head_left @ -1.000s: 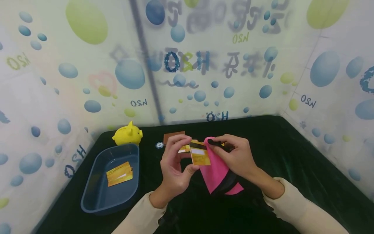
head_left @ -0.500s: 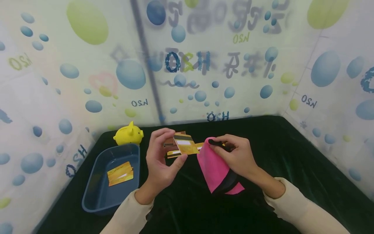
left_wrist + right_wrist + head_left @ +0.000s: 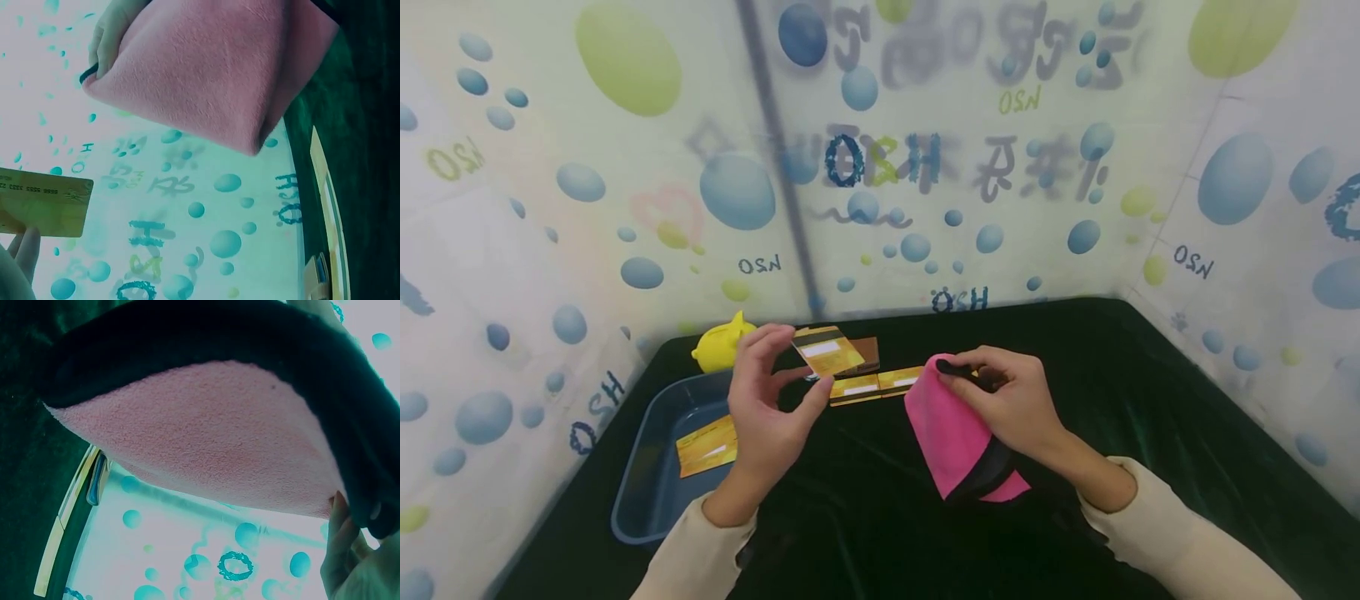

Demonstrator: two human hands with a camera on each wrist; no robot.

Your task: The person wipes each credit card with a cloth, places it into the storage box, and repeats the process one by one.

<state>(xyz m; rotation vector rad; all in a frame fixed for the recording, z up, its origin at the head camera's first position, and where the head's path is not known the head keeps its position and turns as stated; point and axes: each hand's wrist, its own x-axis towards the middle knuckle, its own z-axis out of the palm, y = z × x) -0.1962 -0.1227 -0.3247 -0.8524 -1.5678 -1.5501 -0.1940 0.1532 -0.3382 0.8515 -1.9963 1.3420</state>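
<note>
My left hand (image 3: 775, 417) pinches a gold bank card (image 3: 829, 353) between thumb and fingers, above the table. The card's back, with a dark stripe and white strip, faces me in the head view; its numbered front (image 3: 47, 203) shows in the left wrist view. A pink cloth (image 3: 947, 425) with black edging hangs from my right hand (image 3: 1015, 400), gripped near its top corner. In the right wrist view the black border (image 3: 206, 331) hides part of that hand. More gold cards (image 3: 855, 389) lie in a row on the table, behind and between the hands.
A blue tub (image 3: 647, 467) stands at the left with gold cards (image 3: 707, 447) inside, partly hidden by the left hand. Behind it sits a yellow piggy bank (image 3: 718, 343). A brown wallet-like item (image 3: 867, 354) lies behind the card row. Dark green cloth (image 3: 1150, 433) covers the table.
My left hand has moved left with the card, away from the cloth and toward the tub. The row of cards on the table has come into view. My right hand and the cloth barely moved.
</note>
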